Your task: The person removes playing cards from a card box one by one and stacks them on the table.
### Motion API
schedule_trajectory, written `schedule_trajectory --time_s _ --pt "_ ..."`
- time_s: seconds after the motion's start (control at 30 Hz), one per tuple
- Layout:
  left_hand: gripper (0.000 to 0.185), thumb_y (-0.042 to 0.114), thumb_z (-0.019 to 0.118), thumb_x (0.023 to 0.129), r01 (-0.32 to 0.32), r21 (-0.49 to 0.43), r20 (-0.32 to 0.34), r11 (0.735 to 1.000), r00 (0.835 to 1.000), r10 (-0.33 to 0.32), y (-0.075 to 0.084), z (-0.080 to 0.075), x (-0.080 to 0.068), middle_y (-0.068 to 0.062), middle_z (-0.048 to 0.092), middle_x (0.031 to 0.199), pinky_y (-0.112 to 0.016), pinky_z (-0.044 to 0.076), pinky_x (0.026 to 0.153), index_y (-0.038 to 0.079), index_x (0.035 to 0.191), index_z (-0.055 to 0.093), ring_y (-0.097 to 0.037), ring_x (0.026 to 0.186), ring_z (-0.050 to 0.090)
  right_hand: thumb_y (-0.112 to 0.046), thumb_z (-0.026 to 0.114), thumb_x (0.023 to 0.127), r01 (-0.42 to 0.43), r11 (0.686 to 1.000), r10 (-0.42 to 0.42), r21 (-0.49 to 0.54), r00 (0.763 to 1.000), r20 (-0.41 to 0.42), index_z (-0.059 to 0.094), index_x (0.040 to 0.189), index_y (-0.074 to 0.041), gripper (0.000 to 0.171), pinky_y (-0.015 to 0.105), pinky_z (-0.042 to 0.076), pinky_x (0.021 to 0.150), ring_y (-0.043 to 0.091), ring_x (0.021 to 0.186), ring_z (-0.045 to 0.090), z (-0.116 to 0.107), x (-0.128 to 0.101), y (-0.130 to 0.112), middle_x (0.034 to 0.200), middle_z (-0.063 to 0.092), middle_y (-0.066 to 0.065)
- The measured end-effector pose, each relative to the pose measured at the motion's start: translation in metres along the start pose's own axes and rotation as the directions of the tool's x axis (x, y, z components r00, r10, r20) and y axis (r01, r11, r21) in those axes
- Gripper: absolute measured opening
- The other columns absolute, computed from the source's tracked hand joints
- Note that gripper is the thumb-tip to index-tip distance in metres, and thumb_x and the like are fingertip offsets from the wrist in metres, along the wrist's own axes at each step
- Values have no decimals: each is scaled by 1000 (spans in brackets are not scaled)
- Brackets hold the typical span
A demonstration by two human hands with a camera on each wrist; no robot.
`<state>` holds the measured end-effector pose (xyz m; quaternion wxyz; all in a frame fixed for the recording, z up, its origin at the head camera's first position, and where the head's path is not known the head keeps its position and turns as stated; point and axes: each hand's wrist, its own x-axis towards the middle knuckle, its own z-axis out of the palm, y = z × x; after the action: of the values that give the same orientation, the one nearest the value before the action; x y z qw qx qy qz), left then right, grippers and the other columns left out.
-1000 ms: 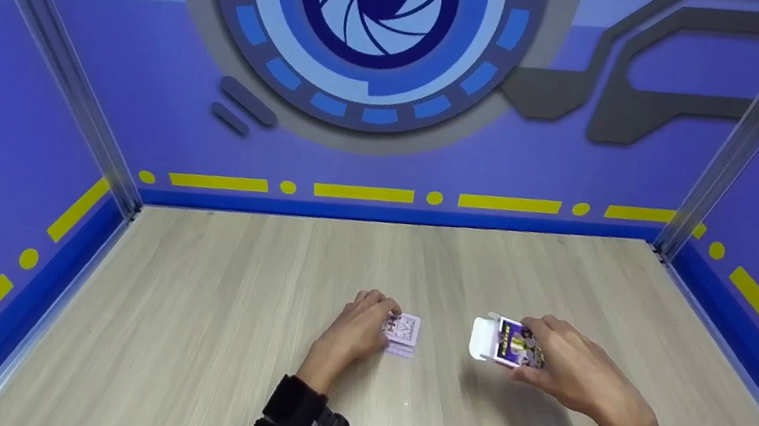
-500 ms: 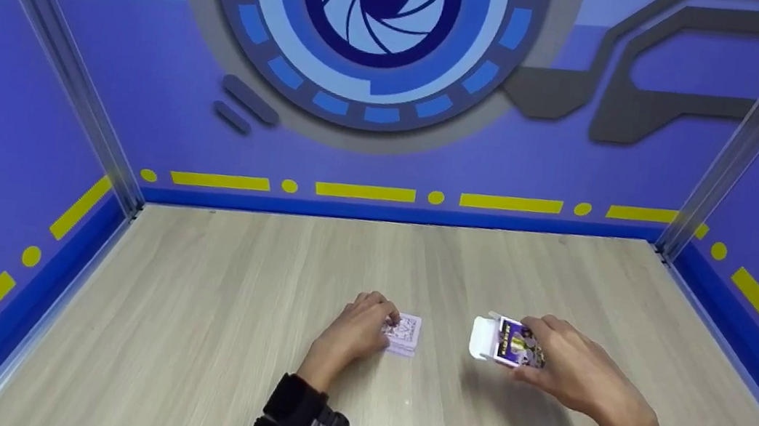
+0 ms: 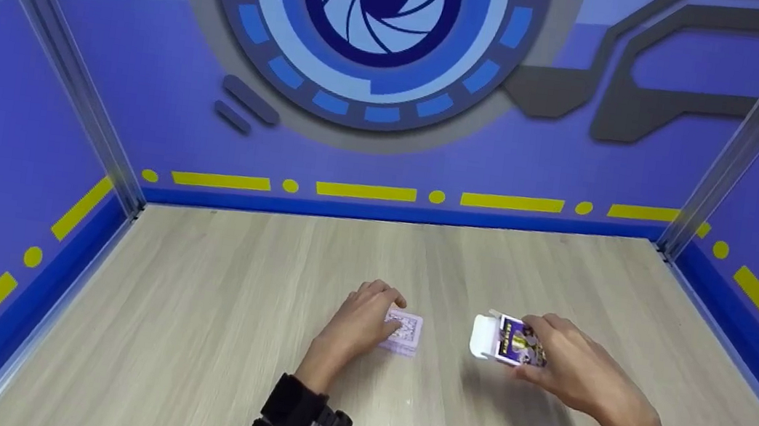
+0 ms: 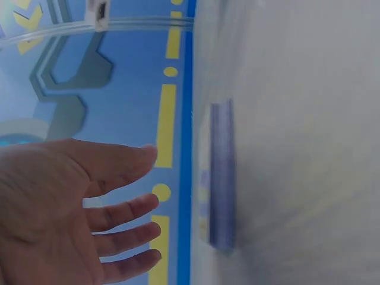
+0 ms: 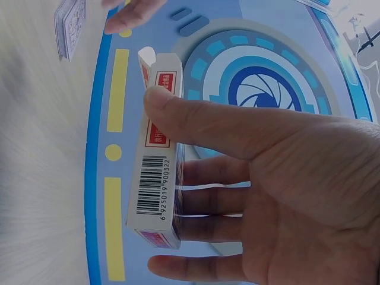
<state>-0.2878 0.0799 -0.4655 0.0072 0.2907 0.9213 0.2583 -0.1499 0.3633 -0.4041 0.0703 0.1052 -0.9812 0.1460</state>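
Observation:
A deck of playing cards (image 3: 407, 334) with a pale purple patterned back lies squared up on the table. My left hand (image 3: 360, 319) hovers just above its left edge, and in the left wrist view its fingers are relaxed and apart from the deck (image 4: 222, 175). To the right, my right hand (image 3: 569, 359) holds a card box (image 3: 513, 342) above the table between thumb and fingers. The box's white end flap (image 3: 483, 336) hangs open toward the deck. Its narrow side with a barcode (image 5: 153, 184) shows in the right wrist view; the inside is hidden.
The wooden tabletop (image 3: 253, 284) is bounded by a blue back wall (image 3: 372, 161) and side walls with yellow markings. Metal posts (image 3: 741, 136) stand at the back corners. Black straps are on both wrists.
My left fingers have come off the deck and spread, with the hand lifting slightly. The deck looks neater than a second ago. My right hand and the card box have barely moved.

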Motion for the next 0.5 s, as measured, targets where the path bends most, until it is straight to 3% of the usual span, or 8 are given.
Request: schedule_trajectory --time_s 0.23,0.37,0.5 --pt "15 19 71 99 -86 -136 -112 987 991 71 35 -16 -8 1 69 111 -36 53 93 15 113 74 -16 108 64 -30 91 79 49 999 -48 5 997 -62 60 130 7 70 45 54 79 27 100 62 -2 0 -3 119 64 20" --pt "9 20 71 99 -167 -250 -178 954 976 124 51 -18 -15 5 69 101 -29 54 85 15 107 74 -10 95 65 -30 91 79 63 998 -64 -8 993 -100 60 131 5 70 45 55 81 27 104 62 -3 0 -7 122 64 19" --pt "7 16 71 99 -201 -355 -195 913 971 138 63 -17 -19 7 70 97 -24 54 81 13 104 75 -4 89 63 -28 91 80 67 998 -67 -6 990 -123 60 133 3 70 46 55 84 28 107 61 -1 0 -12 124 62 18"
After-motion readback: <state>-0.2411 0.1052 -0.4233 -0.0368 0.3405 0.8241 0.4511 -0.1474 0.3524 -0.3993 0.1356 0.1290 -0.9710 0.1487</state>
